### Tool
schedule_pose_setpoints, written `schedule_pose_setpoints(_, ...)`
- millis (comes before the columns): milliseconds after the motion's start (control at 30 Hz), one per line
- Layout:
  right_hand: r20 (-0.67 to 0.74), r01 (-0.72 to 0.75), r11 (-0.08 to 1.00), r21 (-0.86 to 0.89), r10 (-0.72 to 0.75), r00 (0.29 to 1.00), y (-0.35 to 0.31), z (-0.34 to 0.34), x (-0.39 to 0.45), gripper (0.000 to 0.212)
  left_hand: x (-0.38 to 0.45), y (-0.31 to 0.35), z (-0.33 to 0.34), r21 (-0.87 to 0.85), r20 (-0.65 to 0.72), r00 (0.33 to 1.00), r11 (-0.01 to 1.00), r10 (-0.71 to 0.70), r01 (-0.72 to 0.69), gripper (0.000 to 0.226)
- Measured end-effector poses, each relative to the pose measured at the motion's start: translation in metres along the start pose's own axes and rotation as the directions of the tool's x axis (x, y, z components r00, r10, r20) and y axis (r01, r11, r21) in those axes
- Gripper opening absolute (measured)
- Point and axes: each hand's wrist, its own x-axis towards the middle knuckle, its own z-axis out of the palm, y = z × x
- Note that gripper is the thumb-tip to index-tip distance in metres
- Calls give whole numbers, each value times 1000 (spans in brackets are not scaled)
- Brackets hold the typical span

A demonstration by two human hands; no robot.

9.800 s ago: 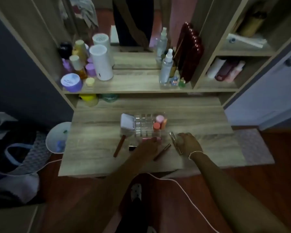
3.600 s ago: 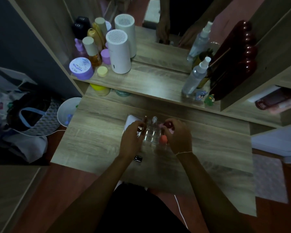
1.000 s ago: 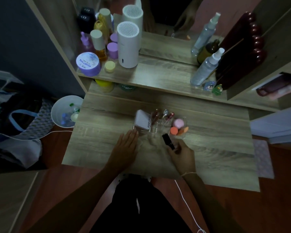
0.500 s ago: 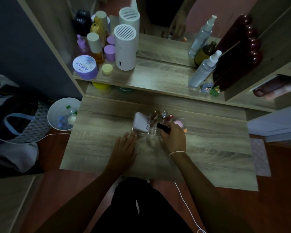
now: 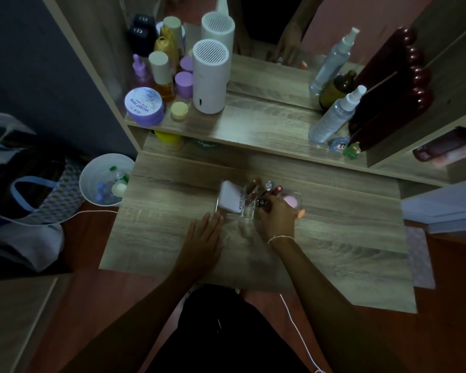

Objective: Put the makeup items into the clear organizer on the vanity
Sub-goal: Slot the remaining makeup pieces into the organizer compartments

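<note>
The clear organizer [image 5: 249, 211] stands mid-desk on the wooden vanity [image 5: 347, 238]. A white compact [image 5: 230, 197] leans in its left slot, several lip tubes [image 5: 253, 187] stand in the middle slots, and a pink sponge [image 5: 290, 201] sits at the right. My right hand [image 5: 276, 216] is over the organizer's front, fingers closed on a small dark lipstick tube [image 5: 262, 204] that sits down among the slots. My left hand [image 5: 203, 234] lies flat on the desk, just front-left of the organizer, fingers spread and holding nothing.
The upper shelf holds a white cylinder [image 5: 210, 76], a purple jar [image 5: 144, 106], several bottles and a spray bottle [image 5: 334, 117]. A white bin [image 5: 105, 179] and a bag [image 5: 30, 189] stand on the floor at the left. A white cord [image 5: 296, 329] hangs near my lap.
My right hand carried the dark tube from the desk in front of the organizer up and into its slots. My left hand stayed flat on the desk.
</note>
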Motion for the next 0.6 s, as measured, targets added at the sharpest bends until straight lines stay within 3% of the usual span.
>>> schedule_pose_setpoints(600,-45,-14,996,93,18,999,13,5,-1,29,0,-8,2,-15,40,999,1000,25,-24,57)
